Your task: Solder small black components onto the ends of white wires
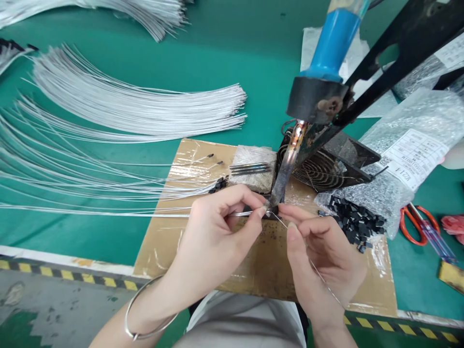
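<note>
My left hand (221,232) is closed in a pinch on a white wire (170,214), with its end beside the tip of a soldering iron (286,171). The iron hangs tip-down, clamped in a black stand arm (389,67). On the other side of the tip, my right hand (322,256) holds a thin strand of solder wire (323,279). That strand runs across the palm and up to the tip. The wire's very end is partly hidden by fingertips and the iron. Several wires with black ends (219,184) lie just behind my left hand.
A brown board (163,246) covers the work spot. Behind the iron are a black fan (319,169) and a pad with metal rods (250,168). Small black parts (357,220), orange-handled scissors (408,227) and a bubble-wrap bag (427,116) lie right. Wire bundles (137,106) lie left.
</note>
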`<state>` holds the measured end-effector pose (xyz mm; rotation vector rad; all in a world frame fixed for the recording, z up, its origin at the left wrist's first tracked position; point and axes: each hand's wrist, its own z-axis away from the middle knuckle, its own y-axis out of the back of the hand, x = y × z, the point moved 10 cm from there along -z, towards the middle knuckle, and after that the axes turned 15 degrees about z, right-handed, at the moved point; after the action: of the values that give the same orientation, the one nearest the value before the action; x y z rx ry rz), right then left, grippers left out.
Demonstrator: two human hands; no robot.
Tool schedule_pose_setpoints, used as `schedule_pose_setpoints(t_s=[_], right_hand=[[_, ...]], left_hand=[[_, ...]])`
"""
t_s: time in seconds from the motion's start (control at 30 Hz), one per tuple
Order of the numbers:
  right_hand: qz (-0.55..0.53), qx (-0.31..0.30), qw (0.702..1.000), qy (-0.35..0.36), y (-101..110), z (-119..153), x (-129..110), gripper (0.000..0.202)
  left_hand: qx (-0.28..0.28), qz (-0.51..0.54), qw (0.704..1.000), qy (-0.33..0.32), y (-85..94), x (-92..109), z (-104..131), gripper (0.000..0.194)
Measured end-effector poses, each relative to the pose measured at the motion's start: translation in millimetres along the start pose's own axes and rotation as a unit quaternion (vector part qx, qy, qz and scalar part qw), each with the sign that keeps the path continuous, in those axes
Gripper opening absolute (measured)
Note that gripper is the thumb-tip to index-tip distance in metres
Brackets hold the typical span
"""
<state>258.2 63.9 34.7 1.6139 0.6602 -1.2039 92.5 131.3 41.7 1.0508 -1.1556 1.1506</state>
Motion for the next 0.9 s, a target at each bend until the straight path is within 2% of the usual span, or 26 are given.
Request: schedule_pose_setpoints(t_s=[0.17,0.6,0.9], right_hand=[[0.004,0.001,1.000,-0.004,-0.6,-0.5,0.2,0.017],[-0.007,0.015,1.000,0.008,-0.2,-0.4,-0.6,0.017],[0.004,0.016,0.999,0.044,1.8,0.6,-2.7,0.017]], left_hand=[[-0.002,-0.004,1.000,0.016,-1.2,0.8,-0.8,0.012],[0.001,0.000,1.000,0.006,0.4,0.9,-1.3,0.012],[-0.008,-0.002,1.000,0.008,-1.8,-1.6,-1.8,0.012]])
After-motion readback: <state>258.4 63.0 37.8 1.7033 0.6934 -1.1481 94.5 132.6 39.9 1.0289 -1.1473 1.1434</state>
